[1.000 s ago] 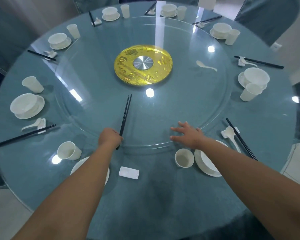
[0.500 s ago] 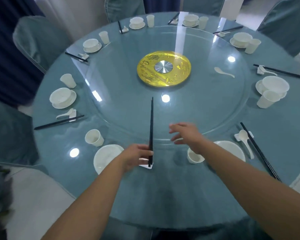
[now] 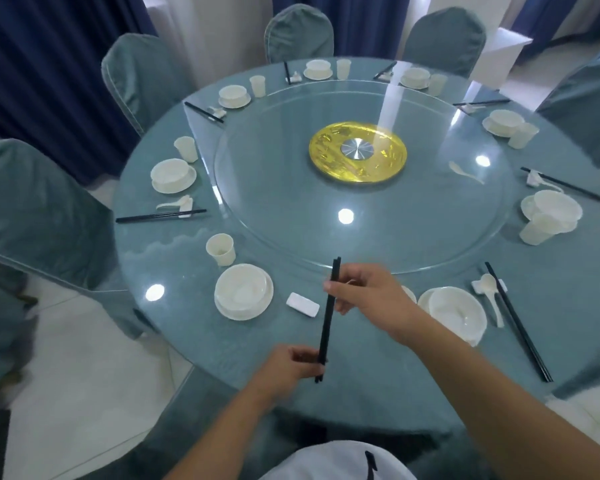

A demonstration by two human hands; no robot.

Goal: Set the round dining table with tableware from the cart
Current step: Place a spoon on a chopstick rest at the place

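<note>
A pair of black chopsticks point(image 3: 329, 313) is held above the near edge of the round table point(image 3: 174, 265). My left hand point(image 3: 291, 367) pinches their near end, and my right hand point(image 3: 368, 294) pinches them close to the far end. Just left of the chopsticks a white chopstick rest point(image 3: 302, 304) lies bare on the blue cloth. Beside it stands a white bowl on a plate point(image 3: 243, 292), with a white cup point(image 3: 220, 249) behind. A loose white spoon point(image 3: 464, 171) lies on the glass turntable point(image 3: 291, 202).
Complete place settings ring the table: bowls, cups, spoons, rests and chopsticks. To my right sit a bowl on a plate point(image 3: 456, 315) and a spoon with chopsticks point(image 3: 516, 320). A gold disc point(image 3: 357, 152) marks the centre. Covered chairs point(image 3: 32, 216) surround the table.
The chopsticks were lifted off the turntable and drawn back toward me. My right hand left the glass and took hold of them near the far end. The view pulled back.
</note>
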